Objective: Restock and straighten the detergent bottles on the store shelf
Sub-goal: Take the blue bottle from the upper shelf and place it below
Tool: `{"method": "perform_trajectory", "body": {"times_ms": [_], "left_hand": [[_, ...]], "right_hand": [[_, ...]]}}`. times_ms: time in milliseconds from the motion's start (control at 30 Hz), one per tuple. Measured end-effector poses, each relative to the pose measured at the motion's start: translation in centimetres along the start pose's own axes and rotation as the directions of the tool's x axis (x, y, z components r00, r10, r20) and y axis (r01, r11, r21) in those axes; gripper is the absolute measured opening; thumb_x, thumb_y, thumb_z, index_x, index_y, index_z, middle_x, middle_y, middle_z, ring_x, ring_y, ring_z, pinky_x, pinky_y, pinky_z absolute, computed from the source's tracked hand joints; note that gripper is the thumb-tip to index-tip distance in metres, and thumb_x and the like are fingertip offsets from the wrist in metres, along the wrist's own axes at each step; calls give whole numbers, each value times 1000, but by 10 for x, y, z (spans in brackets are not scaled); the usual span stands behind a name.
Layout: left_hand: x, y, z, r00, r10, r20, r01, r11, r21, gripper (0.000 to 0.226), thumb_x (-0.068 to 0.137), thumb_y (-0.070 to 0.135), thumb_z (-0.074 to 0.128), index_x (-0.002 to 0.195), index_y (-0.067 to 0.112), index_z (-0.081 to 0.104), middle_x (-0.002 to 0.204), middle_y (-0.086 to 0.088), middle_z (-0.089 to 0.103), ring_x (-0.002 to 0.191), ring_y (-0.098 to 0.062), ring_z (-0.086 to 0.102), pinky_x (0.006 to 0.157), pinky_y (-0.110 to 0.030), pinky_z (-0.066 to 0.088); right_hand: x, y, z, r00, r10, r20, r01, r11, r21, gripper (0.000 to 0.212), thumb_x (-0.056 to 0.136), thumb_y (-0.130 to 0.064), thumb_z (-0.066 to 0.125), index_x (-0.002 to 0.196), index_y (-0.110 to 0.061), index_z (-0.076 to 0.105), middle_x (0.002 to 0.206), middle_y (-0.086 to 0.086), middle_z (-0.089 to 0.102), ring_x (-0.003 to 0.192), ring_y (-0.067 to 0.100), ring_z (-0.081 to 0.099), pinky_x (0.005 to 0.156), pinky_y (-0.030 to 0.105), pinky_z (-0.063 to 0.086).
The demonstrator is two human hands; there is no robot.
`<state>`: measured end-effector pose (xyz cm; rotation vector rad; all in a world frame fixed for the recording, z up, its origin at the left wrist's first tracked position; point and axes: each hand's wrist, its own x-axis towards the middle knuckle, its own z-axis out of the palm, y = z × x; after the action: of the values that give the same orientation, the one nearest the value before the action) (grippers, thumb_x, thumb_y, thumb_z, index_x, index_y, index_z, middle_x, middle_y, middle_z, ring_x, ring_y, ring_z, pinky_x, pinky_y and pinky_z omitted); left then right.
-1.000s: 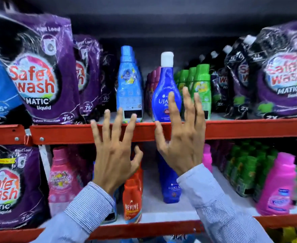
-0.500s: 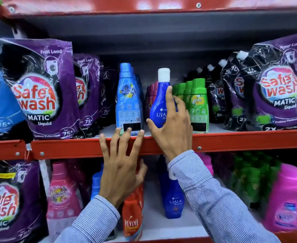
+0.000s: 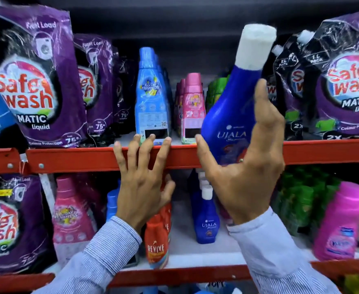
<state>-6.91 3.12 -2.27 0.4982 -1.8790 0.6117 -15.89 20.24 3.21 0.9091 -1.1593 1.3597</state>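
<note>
My right hand (image 3: pixel 244 166) grips a dark blue Ujala bottle (image 3: pixel 229 115) with a white cap, lifted off the upper shelf and tilted to the right in front of the red shelf rail (image 3: pixel 78 159). My left hand (image 3: pixel 141 183) rests flat with fingers spread on that rail, its fingertips just under a light blue bottle (image 3: pixel 152 98). A row of pink bottles (image 3: pixel 192 109) stands beside the light blue one. More Ujala bottles (image 3: pixel 207 221) stand on the lower shelf.
Purple Safe Wash pouches (image 3: pixel 34 81) fill the upper left and upper right (image 3: pixel 344 85). Green bottles (image 3: pixel 216 90) stand behind the lifted bottle. The lower shelf holds orange Revive bottles (image 3: pixel 156 240), pink bottles (image 3: pixel 339 221), green bottles (image 3: pixel 297 200) and another pouch (image 3: pixel 9 219).
My right hand closed on the dark blue Ujala bottle and pulled it off the upper shelf toward me, tilting it right. My left hand rose onto the red rail.
</note>
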Motion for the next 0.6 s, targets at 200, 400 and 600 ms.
{"method": "perform_trajectory", "body": {"times_ms": [200, 400, 600], "left_hand": [[0, 1, 1, 1000, -11, -7, 11, 1000, 14, 90, 73, 40, 67, 154, 24, 33, 143, -13, 45, 138, -41, 38, 122, -70, 11], [0, 1, 2, 1000, -20, -1, 20, 1000, 8, 87, 75, 40, 64, 154, 24, 31, 140, -13, 45, 135, -40, 38, 123, -69, 8], [0, 0, 3, 1000, -9, 11, 9, 1000, 4, 88, 75, 40, 63, 154, 24, 29, 138, -13, 42, 134, -39, 36, 123, -70, 7]], "right_hand": [[-77, 23, -26, 984, 105, 141, -107, 994, 2, 87, 77, -39, 82, 147, -14, 37, 141, 8, 51, 130, 19, 52, 111, 31, 42], [-161, 47, -35, 876, 334, 348, -337, 940, -53, 89, 66, -36, 86, 142, -24, 40, 132, -1, 54, 118, 22, 59, 102, 31, 49], [-211, 64, -26, 738, 473, 482, -457, 875, -159, 92, 59, -27, 92, 136, -22, 42, 129, 3, 55, 117, 18, 55, 101, 31, 48]]}}
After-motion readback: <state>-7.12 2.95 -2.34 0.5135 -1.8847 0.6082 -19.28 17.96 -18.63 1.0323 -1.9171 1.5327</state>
